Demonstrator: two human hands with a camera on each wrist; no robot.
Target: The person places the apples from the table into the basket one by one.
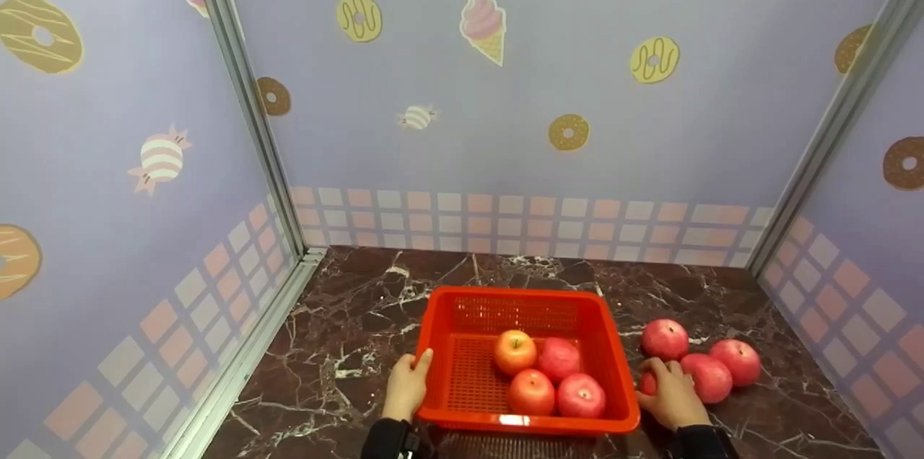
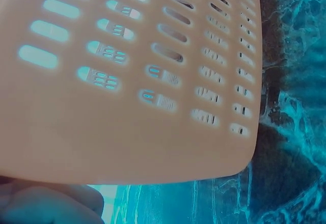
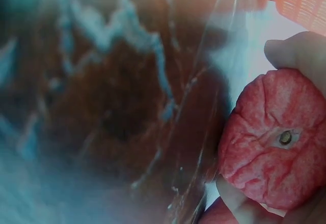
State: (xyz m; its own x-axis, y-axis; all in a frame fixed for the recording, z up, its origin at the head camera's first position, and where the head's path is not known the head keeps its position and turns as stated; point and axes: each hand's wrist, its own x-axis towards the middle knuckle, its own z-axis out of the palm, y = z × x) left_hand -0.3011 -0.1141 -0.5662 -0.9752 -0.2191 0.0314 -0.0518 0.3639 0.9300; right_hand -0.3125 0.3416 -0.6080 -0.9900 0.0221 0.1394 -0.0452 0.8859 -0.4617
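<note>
A red plastic basket (image 1: pixel 462 424) with slotted sides sits on the dark marbled table. Inside lie a yellow-orange apple (image 1: pixel 515 352) and several redder apples (image 1: pixel 582 395), toward its right half. At the basket's left edge, my left hand (image 1: pixel 406 387) holds the rim, thumb on top; the left wrist view shows fingers (image 2: pixel 56 203) beside the basket's slotted wall (image 2: pixel 132 137). To the right of the basket, my right hand (image 1: pixel 675 400) grips a red apple (image 3: pixel 272 142), thumb and fingers on opposite sides of it.
More red apples cluster around my right hand: one behind it (image 1: pixel 665 339), one beside it (image 1: pixel 709 377) and one farther right (image 1: pixel 735 362). Patterned panels (image 1: pixel 520 156) wall the table (image 1: pixel 346 343) at the back and both sides, with metal posts (image 1: pixel 249 94) at the corners.
</note>
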